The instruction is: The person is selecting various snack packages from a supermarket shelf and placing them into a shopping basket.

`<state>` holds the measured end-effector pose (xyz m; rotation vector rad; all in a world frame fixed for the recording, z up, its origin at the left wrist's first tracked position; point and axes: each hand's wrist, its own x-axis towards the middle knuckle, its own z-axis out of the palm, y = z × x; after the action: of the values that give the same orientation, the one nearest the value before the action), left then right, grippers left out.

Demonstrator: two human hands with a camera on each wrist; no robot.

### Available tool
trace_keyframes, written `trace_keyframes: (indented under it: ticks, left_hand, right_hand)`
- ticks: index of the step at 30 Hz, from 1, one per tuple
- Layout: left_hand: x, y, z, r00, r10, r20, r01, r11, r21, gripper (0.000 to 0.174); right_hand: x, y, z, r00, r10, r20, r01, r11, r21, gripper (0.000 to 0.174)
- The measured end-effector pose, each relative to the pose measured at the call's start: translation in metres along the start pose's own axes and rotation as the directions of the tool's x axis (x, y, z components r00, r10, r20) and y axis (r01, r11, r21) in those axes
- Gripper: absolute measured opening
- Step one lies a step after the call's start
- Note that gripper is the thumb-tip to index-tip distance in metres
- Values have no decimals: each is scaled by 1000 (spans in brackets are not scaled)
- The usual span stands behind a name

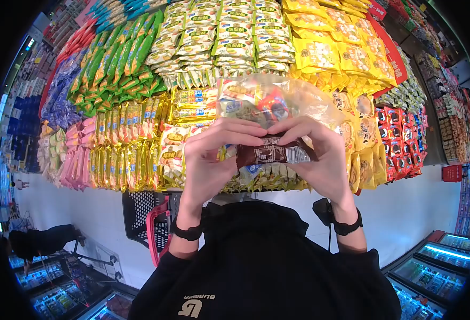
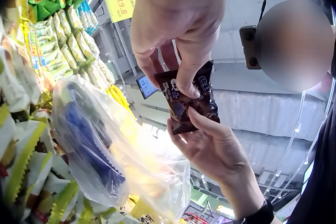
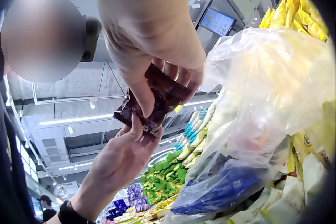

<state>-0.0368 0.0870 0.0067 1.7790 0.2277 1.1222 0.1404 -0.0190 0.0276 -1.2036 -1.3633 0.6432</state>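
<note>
Both hands pinch one small dark brown snack packet with printed lettering and crimped ends, raised in front of the chest. In the head view my left hand grips its left end and my right hand its right end, fingers on top and thumbs underneath. Seen from the left wrist, the left thumb presses the packet's face and the right hand holds its lower end. A clear plastic bag with several wrapped snacks inside, one of them blue, lies just beyond the hands on the display.
Stacked snack packets fill the display: green, white-green, yellow, gold and red. Behind the left arm stands a dark basket cart with a pink handle. Another person is at the far left, near freezers.
</note>
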Motion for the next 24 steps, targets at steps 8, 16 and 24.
trace_keyframes:
  ticks: [8, 16, 24]
  left_hand:
    - [-4, 17, 9, 923, -358, -138, 321, 918, -234, 32]
    - [-6, 17, 10, 842, -509, -177, 399, 810, -430, 39]
    - [-10, 16, 11, 880, -442, -177, 364, 864, -348, 41]
  right_hand:
    - [-2, -15, 15, 960, 276, -54, -260, 945, 200, 56]
    - [-1, -16, 6, 955, -289, 62, 271, 770, -577, 61]
    - [-3, -6, 3, 955, -292, 49, 274, 808, -522, 43]
